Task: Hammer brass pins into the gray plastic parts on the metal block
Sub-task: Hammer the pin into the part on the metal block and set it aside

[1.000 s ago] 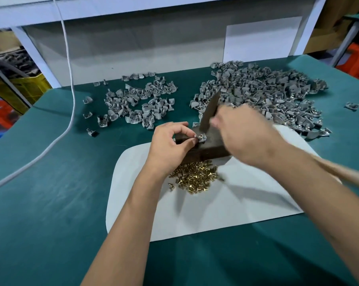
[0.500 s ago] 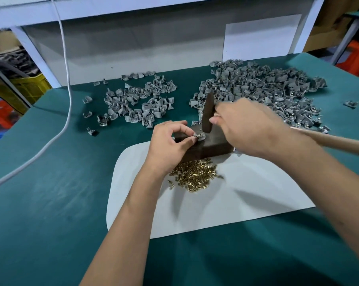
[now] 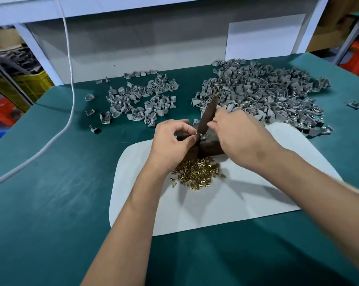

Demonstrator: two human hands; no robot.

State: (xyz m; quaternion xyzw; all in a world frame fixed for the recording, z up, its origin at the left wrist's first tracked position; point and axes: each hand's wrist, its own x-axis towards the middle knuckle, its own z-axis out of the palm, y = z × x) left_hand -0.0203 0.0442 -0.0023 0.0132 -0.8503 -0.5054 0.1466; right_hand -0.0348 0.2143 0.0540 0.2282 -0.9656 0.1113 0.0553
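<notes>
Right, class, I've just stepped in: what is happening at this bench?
A person is fitting pins. The left hand pinches a gray plastic part on the metal block, while the right hand grips a hammer, head down on the part. Loose brass pins lie on the white mat; piles of gray parts sit behind.

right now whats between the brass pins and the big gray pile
In the head view, the metal block sits between the brass pins and the big gray pile.
</notes>
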